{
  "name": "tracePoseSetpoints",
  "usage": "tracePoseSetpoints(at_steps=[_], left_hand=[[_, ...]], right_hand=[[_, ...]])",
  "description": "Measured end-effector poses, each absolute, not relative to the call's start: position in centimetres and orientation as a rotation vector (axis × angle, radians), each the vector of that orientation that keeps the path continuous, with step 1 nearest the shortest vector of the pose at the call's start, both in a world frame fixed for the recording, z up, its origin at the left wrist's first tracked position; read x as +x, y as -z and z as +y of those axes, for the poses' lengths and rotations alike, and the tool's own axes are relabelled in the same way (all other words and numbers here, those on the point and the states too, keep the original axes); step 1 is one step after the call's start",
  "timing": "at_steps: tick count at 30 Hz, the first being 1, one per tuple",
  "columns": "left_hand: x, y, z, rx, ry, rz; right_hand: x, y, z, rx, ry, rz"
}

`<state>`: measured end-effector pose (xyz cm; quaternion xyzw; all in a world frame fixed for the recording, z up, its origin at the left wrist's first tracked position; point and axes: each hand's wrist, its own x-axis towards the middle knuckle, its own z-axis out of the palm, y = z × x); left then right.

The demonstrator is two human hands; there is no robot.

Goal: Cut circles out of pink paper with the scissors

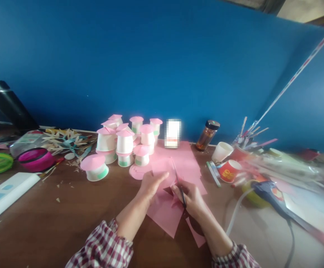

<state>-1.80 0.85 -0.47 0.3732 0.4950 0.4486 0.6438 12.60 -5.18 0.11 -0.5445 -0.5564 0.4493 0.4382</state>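
My right hand (193,199) is closed around the black handles of a pair of scissors (183,197), whose blades point away from me. Across from it, my left hand (150,185) pinches a piece of pink paper, its thumb lying on top. Pink paper sheets (182,156) are spread beneath and beyond both hands, and one corner of a sheet (169,223) reaches toward me. A curved pink offcut (196,232) lies below my right wrist. Left of the hands stand several white paper cups (125,143) with pink cone-shaped paper tops, some stacked; a pink paper disc (136,172) lies beside them.
A white power strip (9,195), a magenta round container (36,160) and a pile of wooden sticks (67,143) are at left. Rightward are a dark-lidded jar (208,136), a white cup (222,152), a red cup (230,171) and a corded glue gun (273,195). A blue wall (156,63) rises behind.
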Motion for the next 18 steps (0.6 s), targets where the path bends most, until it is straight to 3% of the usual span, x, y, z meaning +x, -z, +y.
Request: tracePoseSetpoints(at_steps=[18], left_hand=[[-2.36,1.15,1.4,0.863,-0.988,1.044]], right_hand=[[12.67,-0.19,-5.05,-1.397,-1.043,-1.434]])
